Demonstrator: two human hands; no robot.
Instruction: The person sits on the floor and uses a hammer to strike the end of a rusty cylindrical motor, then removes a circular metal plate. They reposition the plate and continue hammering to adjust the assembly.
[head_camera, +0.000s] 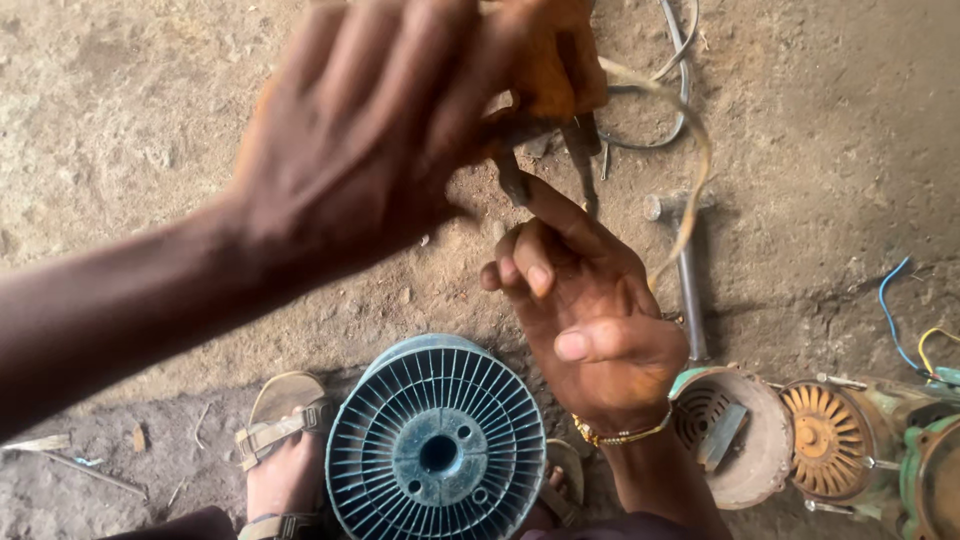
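The floor (120, 90) is bare brown dirt. The left hand (370, 130) is blurry, its fingers curled around an orange tool (555, 60) up high. The right hand (590, 320) sits just under it, one finger pointing up to touch the tool's dark tip, the others bent in. A blue ribbed spool (437, 455) stands below, between two sandalled feet.

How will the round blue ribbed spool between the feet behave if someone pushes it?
The blue spool lies flat on its broad ribbed face, so it would probably slide, not roll. The dirt floor looks rough and would likely resist. It seems plastic, perhaps light.
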